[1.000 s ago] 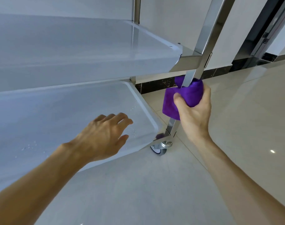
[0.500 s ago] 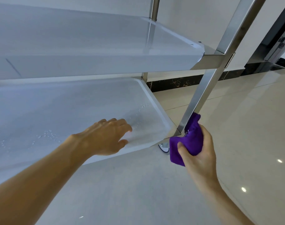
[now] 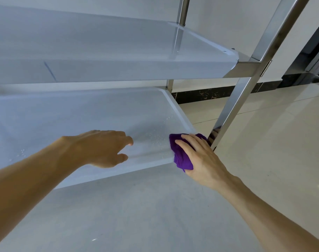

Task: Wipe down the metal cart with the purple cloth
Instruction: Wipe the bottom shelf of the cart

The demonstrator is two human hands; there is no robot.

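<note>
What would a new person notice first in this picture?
The purple cloth stands out most: the right hand presses it on the front right corner of the cart's lower shelf, beside the shiny metal post. Water droplets lie on the shelf just left of the cloth, and the left hand rests open at the shelf's front edge.

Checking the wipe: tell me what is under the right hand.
The purple cloth, pressed on the near right corner of the cart's lower shelf by the right hand. The shelf surface beneath the cloth is hidden.
</note>
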